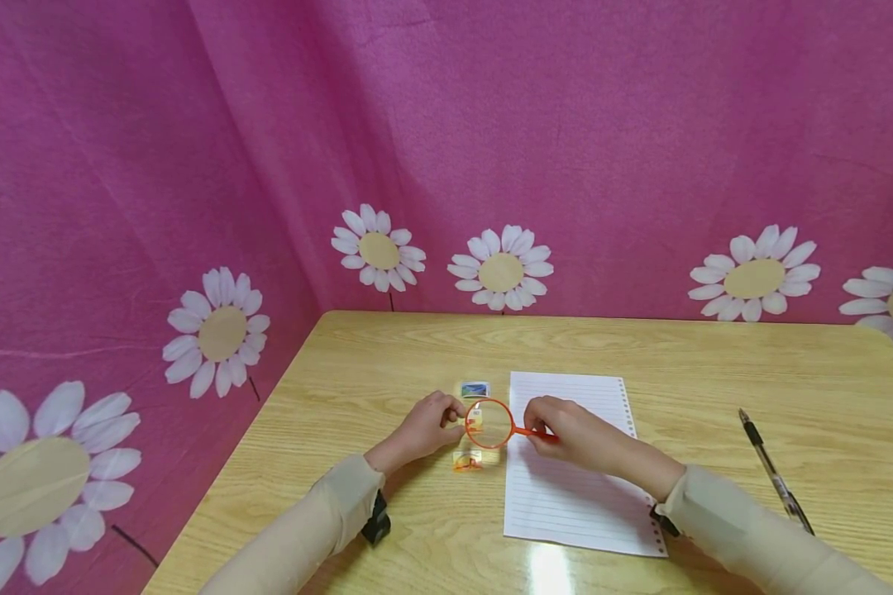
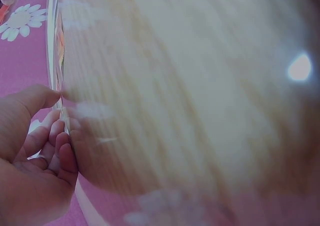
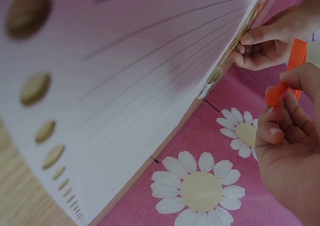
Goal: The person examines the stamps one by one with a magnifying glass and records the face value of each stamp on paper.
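Observation:
My right hand [image 1: 569,434] pinches the orange handle of a small magnifying glass [image 1: 511,430] between thumb and fingers. Its round lens is over a yellow-and-orange stamp [image 1: 474,421], the middle one of a short column of three. Thumb and curled fingers of my left hand [image 1: 432,426] hold this stamp at its left edge, low at the tabletop. Above it lies a blue-green stamp [image 1: 475,389], below it an orange one [image 1: 467,461]. From the right wrist side, the orange handle [image 3: 276,95] shows between my right thumb and forefinger.
Under my right hand lies a lined sheet of paper [image 1: 565,512] with punched holes along its right side. A black-capped clear pen [image 1: 774,475] rests farther right on the wooden table [image 1: 387,347]. Pink cloth [image 1: 565,124] with daisies stands behind and to the left.

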